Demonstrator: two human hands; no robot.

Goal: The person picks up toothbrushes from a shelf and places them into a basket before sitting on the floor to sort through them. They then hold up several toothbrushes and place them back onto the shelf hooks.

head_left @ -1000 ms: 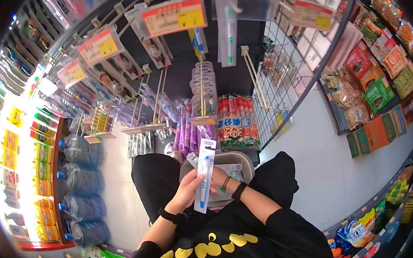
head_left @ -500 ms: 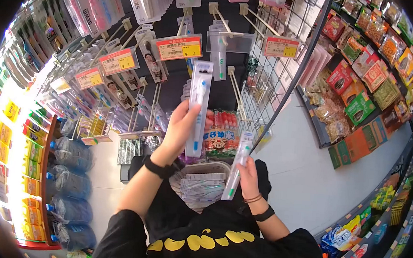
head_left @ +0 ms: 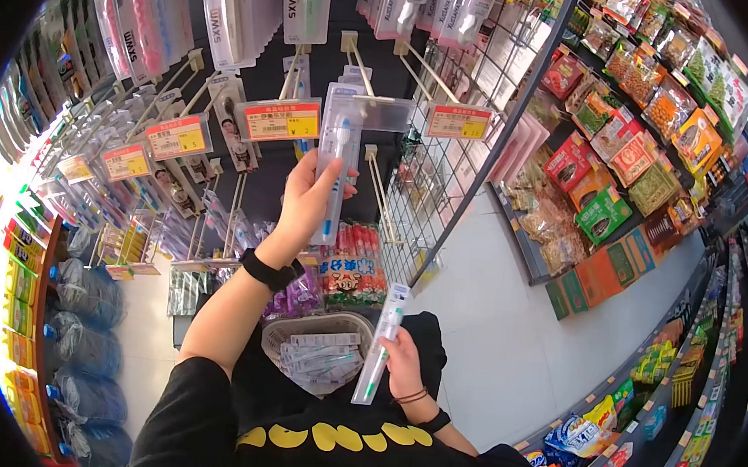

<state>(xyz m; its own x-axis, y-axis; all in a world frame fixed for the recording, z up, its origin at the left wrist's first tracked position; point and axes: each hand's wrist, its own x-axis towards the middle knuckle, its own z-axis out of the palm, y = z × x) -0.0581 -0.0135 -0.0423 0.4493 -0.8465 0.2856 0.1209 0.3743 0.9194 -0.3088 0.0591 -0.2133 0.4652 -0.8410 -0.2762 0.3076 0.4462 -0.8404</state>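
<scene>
My left hand (head_left: 306,200) is raised to the rack, closed on a packaged toothbrush (head_left: 330,205) with blue parts, held upright. The top of that pack overlaps a clear tag holder (head_left: 385,114) at the end of a display hook (head_left: 360,66). Lower down, my right hand (head_left: 402,363) grips another packaged toothbrush (head_left: 378,354), this one with green parts and tilted. Beside it, in front of my body, a light basket (head_left: 276,324) holds several toothbrush packs (head_left: 320,363).
Toothbrush packs (head_left: 224,11) hang on hooks above and left. Price tags (head_left: 282,121) stick out from the rack. A wire grid (head_left: 449,169) bounds its right side. Snack packets (head_left: 635,149) fill shelves at right; large water bottles (head_left: 89,343) stand lower left. Red-and-white packages (head_left: 354,263) lie below the hooks.
My left hand has brought the blue toothbrush pack up to the hook's tag holder. The view has shifted to the right. My right hand still holds the green one.
</scene>
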